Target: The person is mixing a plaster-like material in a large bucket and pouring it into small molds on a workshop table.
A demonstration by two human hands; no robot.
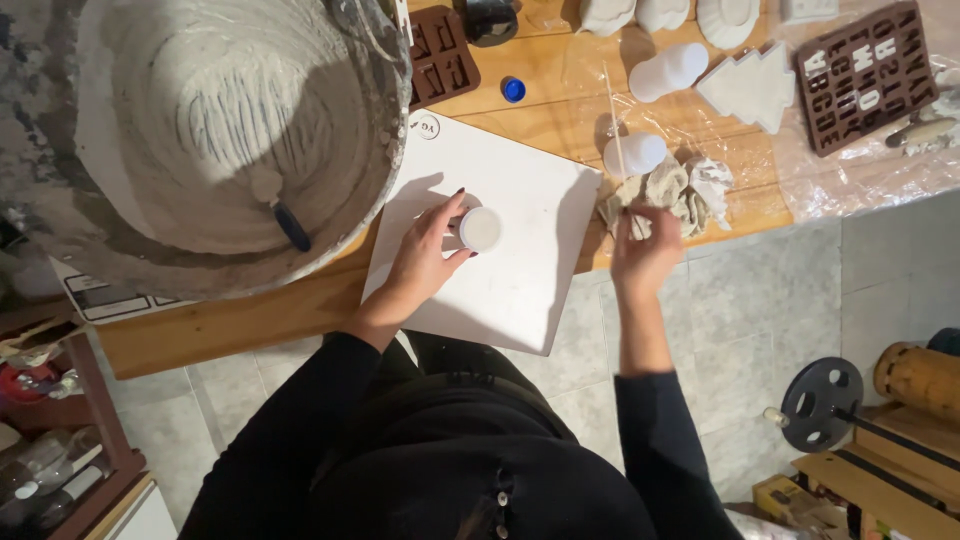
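Observation:
My left hand [425,255] rests on a white square board [520,270] and its fingers grip a small round white cup [480,229] filled with pale mix. My right hand [643,255] is at the board's right edge, beside a crumpled, plaster-stained rag [670,192]. It pinches a thin, pale stick [613,125] that points up and away over the wooden table [220,325].
A big plaster-coated bucket [200,130] with a dark-handled tool [290,225] fills the upper left. Brown letter moulds [862,75], white tree-shaped [755,85] and round casts, and a blue cap [513,89] lie on plastic sheet at the back. Dumbbell [820,400] on tiled floor, right.

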